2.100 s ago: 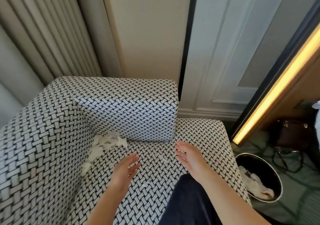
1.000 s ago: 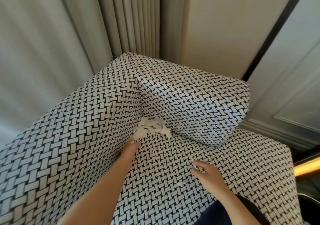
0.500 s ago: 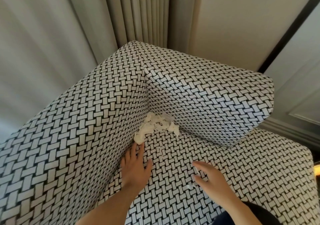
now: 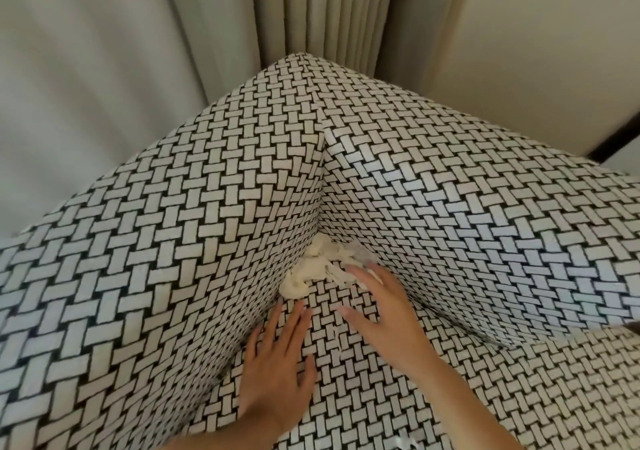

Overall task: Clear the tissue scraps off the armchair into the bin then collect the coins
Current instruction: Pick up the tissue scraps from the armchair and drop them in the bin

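A pile of white tissue scraps [image 4: 317, 268] lies in the inner corner of the black-and-white woven armchair [image 4: 173, 259], where the back meets the side. My right hand [image 4: 382, 306] lies flat on the seat with straight fingers, its fingertips touching the right edge of the pile. My left hand [image 4: 277, 359] rests flat on the seat just below the pile, fingers straight and pointing toward it, a short gap away. One small scrap [image 4: 407, 444] shows at the bottom edge by my right forearm. No coins and no bin are in view.
Pale pleated curtains [image 4: 311, 17] hang behind the chair's corner, with a plain cream wall [image 4: 536, 51] to the right. The chair's back and side walls close in the corner on two sides.
My head has moved in closer over the corner. My right hand slid left across the seat to the tissue pile; my left hand stayed flat below it.
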The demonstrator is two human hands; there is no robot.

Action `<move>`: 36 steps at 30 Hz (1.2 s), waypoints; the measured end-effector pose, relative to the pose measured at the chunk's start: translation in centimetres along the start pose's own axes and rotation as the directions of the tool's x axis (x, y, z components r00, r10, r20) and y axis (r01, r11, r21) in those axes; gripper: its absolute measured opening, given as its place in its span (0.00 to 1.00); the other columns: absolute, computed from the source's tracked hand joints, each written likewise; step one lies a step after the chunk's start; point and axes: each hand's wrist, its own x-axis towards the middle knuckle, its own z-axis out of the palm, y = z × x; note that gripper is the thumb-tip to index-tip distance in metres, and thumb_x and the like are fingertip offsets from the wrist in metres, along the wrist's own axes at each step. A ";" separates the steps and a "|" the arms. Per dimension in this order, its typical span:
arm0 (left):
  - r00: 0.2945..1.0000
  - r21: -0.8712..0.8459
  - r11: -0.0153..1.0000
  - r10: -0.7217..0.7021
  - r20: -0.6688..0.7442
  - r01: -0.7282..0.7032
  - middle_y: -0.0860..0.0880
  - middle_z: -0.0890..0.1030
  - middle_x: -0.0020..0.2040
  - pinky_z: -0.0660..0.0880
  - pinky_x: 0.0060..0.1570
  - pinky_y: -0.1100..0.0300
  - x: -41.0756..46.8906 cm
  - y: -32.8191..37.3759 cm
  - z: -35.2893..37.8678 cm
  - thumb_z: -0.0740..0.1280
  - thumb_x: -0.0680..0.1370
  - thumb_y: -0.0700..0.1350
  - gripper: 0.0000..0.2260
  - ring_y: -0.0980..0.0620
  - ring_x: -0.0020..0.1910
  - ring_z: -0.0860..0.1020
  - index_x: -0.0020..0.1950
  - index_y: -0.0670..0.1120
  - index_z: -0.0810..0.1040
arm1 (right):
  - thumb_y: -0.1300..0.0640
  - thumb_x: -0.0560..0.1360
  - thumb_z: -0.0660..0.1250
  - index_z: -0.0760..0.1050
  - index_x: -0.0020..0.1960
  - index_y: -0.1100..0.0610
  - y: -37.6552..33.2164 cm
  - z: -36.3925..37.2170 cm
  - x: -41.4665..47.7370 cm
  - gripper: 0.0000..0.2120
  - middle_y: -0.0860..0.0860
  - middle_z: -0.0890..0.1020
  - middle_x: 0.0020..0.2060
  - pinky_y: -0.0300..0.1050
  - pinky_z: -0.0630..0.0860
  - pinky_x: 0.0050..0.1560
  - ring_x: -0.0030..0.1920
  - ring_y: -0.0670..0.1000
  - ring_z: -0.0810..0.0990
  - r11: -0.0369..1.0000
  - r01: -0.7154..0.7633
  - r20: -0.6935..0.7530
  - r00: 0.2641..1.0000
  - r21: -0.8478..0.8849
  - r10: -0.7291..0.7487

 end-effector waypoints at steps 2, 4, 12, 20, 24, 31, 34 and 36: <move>1.000 -0.010 1.000 0.011 -0.008 -0.011 0.53 0.55 0.77 0.56 0.67 0.48 0.1 0.0 0.0 0.56 0.74 0.56 0.31 0.49 0.75 0.55 0.76 0.50 0.56 | 0.36 0.70 0.66 0.56 0.72 0.38 -0.6 0.9 2.3 0.34 0.43 0.53 0.75 0.52 0.49 0.73 0.74 0.49 0.47 0.996 -0.034 -0.004 0.999 -0.078 0.034; 1.000 -0.021 1.000 0.013 -0.012 -0.013 0.52 0.56 0.77 0.57 0.66 0.47 0.4 0.1 0.0 0.56 0.74 0.56 0.31 0.48 0.75 0.56 0.75 0.49 0.58 | 0.28 0.65 0.61 0.52 0.75 0.43 -1.1 2.4 4.3 0.44 0.46 0.52 0.75 0.55 0.52 0.71 0.74 0.55 0.47 0.957 -0.065 -0.011 0.998 -0.283 0.064; 1.000 -0.017 1.000 0.010 -0.025 -0.011 0.52 0.62 0.74 0.58 0.65 0.48 0.5 0.1 0.0 0.57 0.72 0.56 0.30 0.48 0.73 0.59 0.73 0.49 0.63 | 0.33 0.64 0.68 0.39 0.76 0.46 -3.6 6.7 8.5 0.53 0.45 0.47 0.77 0.73 0.36 0.66 0.72 0.67 0.32 0.887 -0.407 0.000 0.909 -0.218 0.417; 1.000 -0.015 1.000 0.004 -0.031 -0.005 0.53 0.62 0.75 0.60 0.63 0.47 0.4 0.1 -0.1 0.57 0.71 0.55 0.31 0.48 0.73 0.60 0.75 0.50 0.61 | 0.32 0.64 0.68 0.54 0.75 0.41 -3.0 6.8 9.6 0.44 0.46 0.48 0.75 0.77 0.37 0.64 0.72 0.69 0.38 0.853 -0.445 0.089 0.871 -0.271 0.483; 1.000 -0.022 1.000 -0.002 -0.026 0.001 0.53 0.61 0.75 0.59 0.64 0.48 0.5 0.1 -0.2 0.57 0.71 0.55 0.31 0.48 0.72 0.61 0.74 0.50 0.61 | 0.36 0.69 0.65 0.68 0.67 0.40 -2.7 7.3 9.6 0.27 0.47 0.53 0.73 0.77 0.41 0.65 0.71 0.68 0.46 0.853 -0.420 0.018 0.894 -0.310 0.447; 1.000 -0.013 1.000 0.012 -0.022 -0.012 0.53 0.60 0.75 0.59 0.64 0.48 0.4 0.1 0.0 0.56 0.73 0.55 0.30 0.47 0.73 0.60 0.74 0.49 0.61 | 0.48 0.75 0.65 0.78 0.59 0.50 -1.1 8.4 7.4 0.14 0.47 0.75 0.61 0.72 0.42 0.69 0.70 0.61 0.60 0.938 -0.282 -0.231 0.944 -0.202 0.234; 1.000 -0.023 1.000 0.010 -0.021 -0.010 0.54 0.58 0.76 0.58 0.65 0.48 0.2 0.0 0.2 0.56 0.73 0.55 0.30 0.48 0.74 0.59 0.75 0.50 0.60 | 0.53 0.74 0.69 0.79 0.53 0.52 0.5 8.7 6.1 0.09 0.46 0.80 0.52 0.69 0.55 0.68 0.61 0.53 0.69 0.987 -0.105 -0.334 0.941 -0.124 0.058; 1.000 -0.024 1.000 0.006 -0.021 -0.007 0.54 0.58 0.76 0.57 0.66 0.48 0.3 -0.1 0.3 0.56 0.73 0.55 0.30 0.48 0.74 0.58 0.75 0.50 0.59 | 0.56 0.73 0.70 0.79 0.53 0.54 1.5 8.2 5.3 0.09 0.44 0.77 0.49 0.62 0.68 0.63 0.56 0.48 0.69 1.000 -0.017 -0.362 0.932 0.007 0.019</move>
